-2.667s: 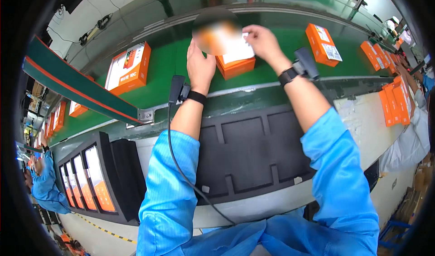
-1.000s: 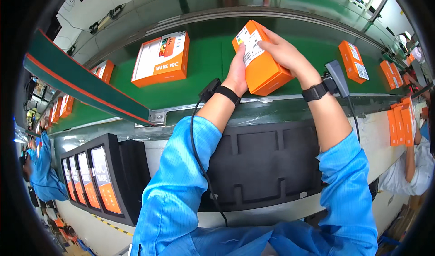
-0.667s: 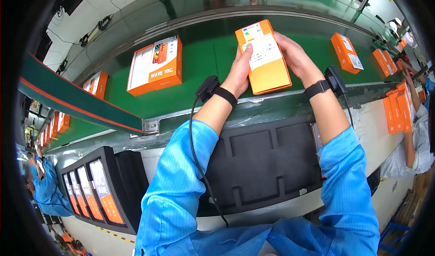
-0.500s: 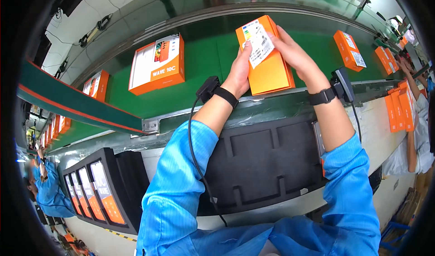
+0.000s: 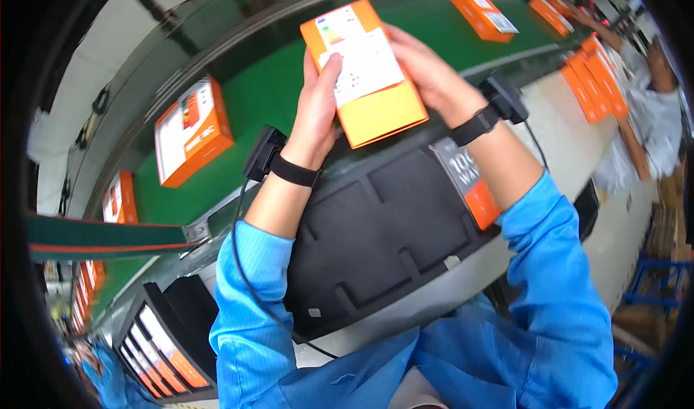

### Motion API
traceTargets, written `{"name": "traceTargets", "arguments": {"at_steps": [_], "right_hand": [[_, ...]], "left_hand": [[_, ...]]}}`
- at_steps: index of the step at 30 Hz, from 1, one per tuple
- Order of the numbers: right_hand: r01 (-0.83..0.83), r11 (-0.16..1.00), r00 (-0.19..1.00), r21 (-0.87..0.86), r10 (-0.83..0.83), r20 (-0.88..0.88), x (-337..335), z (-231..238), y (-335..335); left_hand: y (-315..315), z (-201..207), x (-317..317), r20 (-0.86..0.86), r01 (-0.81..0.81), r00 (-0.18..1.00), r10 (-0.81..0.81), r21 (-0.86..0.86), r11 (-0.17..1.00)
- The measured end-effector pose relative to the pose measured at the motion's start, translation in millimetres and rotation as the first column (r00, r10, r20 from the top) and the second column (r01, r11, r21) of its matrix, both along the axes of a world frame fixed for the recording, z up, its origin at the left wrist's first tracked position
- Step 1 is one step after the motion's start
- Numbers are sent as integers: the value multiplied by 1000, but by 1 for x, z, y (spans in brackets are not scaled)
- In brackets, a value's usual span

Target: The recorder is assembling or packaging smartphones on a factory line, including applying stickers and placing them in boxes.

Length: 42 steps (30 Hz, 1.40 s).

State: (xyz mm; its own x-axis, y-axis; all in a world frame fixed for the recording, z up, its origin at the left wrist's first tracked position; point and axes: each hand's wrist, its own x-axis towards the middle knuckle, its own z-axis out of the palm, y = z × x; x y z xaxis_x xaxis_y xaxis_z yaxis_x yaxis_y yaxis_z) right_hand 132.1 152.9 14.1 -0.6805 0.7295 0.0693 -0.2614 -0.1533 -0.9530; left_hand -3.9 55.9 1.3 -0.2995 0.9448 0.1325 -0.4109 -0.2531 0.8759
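Between both hands I hold an orange phone box, tilted above the near side of the green conveyor belt. White labels cover the upper part of its facing side. My left hand grips its left side, with the thumb on the label. Along the right side lies my right hand, its fingertips partly hidden behind the box. Just below sits a black tray with divided slots. One grey and orange phone box stands in its right end, partly covered by my right forearm.
On the belt lie a white and orange box to the left and an orange box to the right. A second black tray holds several boxes. At the right, a co-worker is beside stacked boxes. A green bar crosses the left.
My view has turned, shifting the surroundings. Both hands still hold the phone box, now more left in the picture, with its labelled side facing me more. The box in the tray shows more.
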Motion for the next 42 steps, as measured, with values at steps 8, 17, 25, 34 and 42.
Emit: {"name": "traceTargets", "arguments": {"at_steps": [8,17,25,34,42], "right_hand": [[62,911,998,-407,-57,23,228,-9,42],[449,828,652,337,-561,510,357,-77,62],[115,539,829,835,-515,218,253,5,-71],[213,833,905,511,-366,219,223,-4,-68],[-383,227,763,895,-468,445,168,-11,-83]], "left_hand": [[64,-11,192,-211,67,973,-91,-119,991],[-142,-24,153,48,-32,997,65,-497,867],[-110,-27,161,125,61,992,16,-590,805],[-61,-83,189,-237,-208,967,93,-529,823],[-142,3,51,265,-64,956,130,-242,968]]}}
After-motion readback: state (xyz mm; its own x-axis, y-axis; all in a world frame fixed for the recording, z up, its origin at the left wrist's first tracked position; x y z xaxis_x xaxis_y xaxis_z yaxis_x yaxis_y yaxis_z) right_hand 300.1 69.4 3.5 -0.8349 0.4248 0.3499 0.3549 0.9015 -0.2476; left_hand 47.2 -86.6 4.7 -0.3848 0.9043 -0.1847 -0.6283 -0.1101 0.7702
